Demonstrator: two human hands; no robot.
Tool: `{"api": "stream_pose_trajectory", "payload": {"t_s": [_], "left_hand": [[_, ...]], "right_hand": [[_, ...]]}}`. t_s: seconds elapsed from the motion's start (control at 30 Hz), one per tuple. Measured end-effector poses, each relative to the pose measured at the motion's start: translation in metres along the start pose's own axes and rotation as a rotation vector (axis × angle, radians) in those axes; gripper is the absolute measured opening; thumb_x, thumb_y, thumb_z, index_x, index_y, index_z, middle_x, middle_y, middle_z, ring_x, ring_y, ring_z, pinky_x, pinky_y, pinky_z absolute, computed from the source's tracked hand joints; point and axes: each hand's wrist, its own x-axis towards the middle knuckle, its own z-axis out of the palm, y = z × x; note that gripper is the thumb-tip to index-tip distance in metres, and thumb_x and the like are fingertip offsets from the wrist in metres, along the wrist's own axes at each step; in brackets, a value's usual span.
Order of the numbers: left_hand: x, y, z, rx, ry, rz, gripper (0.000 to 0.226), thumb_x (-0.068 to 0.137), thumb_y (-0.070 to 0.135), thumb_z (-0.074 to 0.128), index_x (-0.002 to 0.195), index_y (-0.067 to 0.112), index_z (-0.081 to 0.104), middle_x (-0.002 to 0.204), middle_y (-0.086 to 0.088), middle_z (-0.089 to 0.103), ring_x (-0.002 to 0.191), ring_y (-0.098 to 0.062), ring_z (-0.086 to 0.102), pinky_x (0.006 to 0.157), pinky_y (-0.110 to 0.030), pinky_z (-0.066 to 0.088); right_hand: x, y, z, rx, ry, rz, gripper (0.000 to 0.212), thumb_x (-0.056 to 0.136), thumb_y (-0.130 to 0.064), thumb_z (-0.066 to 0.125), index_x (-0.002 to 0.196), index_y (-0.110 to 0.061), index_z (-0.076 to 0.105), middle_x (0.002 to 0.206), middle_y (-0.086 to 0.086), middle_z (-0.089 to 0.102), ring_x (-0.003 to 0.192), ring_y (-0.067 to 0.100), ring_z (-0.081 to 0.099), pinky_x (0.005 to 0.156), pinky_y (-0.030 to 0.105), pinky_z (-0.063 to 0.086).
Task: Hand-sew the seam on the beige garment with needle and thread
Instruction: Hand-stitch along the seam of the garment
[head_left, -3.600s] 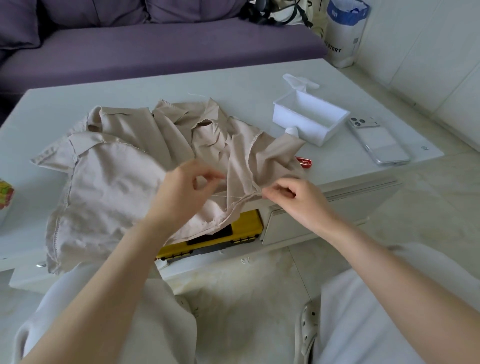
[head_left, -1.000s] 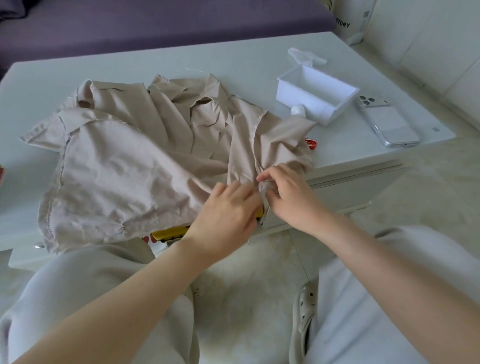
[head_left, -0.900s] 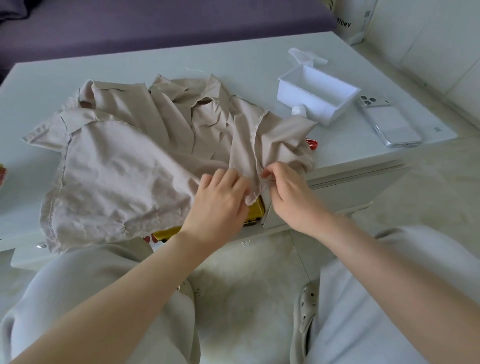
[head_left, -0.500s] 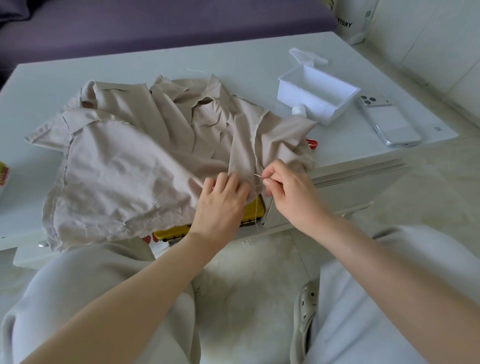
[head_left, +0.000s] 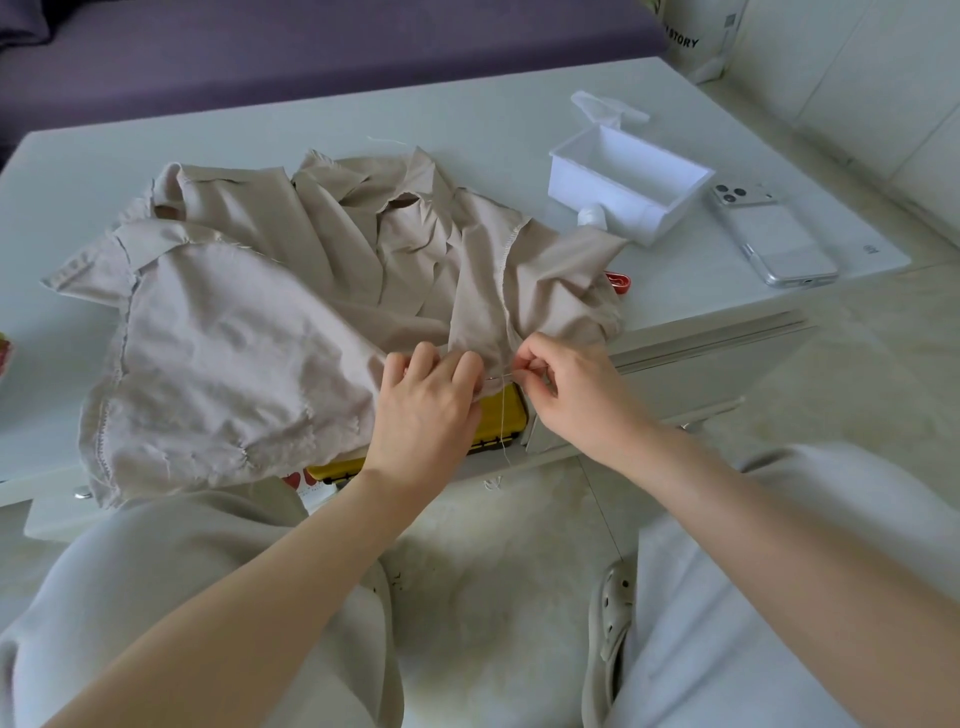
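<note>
Beige garment under work at the front edge of the counter, part of it overhanging toward the person's lap. Right hand pinches the needle between thumb and forefinger, the other fingers curled in; the needle lies roughly level, pointing toward the left hand, at the cloth's lower edge. Whether its tip has entered the cloth is too fine to tell. Thread, pale, hangs from the needle area down past the counter front. Left hand sits just beside the right, fingers bent over the fold and holding it down; the thumb is hidden. Seam with pale edge stitching runs from mid-garment down to the point between both hands. Judgement: the cloth is light, thin and limp, creases readily and will slide on the smooth counter, so it is best held close to the stitch point, both layers pinched together and kept taut; the raw edges look prone to fraying under hard pulling. Below the fold, a yellow case shows in the space under the counter top. Further out: a red item partly under the cloth, a white tray, a phone, and a purple sofa beyond.
</note>
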Motion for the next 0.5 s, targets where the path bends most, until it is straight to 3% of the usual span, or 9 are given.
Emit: {"api": "stream_pose_trajectory", "payload": {"t_s": [0.17,0.5], "left_hand": [[0.0001,-0.0001,-0.0023,-0.025,-0.018,-0.005,0.014,0.071,0.004,0.067,0.075,0.012,0.056,0.065,0.001,0.058,0.063,-0.025,0.044,0.065,-0.032,0.025],[0.0012,-0.0012,-0.0062,-0.036,-0.004,-0.023,0.006,0.079,0.009,0.058,0.074,0.012,0.058,0.064,0.002,0.059,0.063,-0.025,0.043,0.065,-0.032,0.024]], "right_hand": [[0.0003,0.0023,0.0011,-0.026,-0.016,-0.012,0.005,0.088,-0.003,0.058,0.085,-0.006,0.059,0.067,-0.014,0.047,0.065,-0.011,0.05,0.057,0.006,0.035],[0.0002,0.0039,0.0003,-0.046,-0.02,-0.019,0.005,0.089,-0.002,0.057,0.086,-0.006,0.059,0.075,-0.006,0.054,0.062,-0.006,0.049,0.058,0.006,0.034]]}}
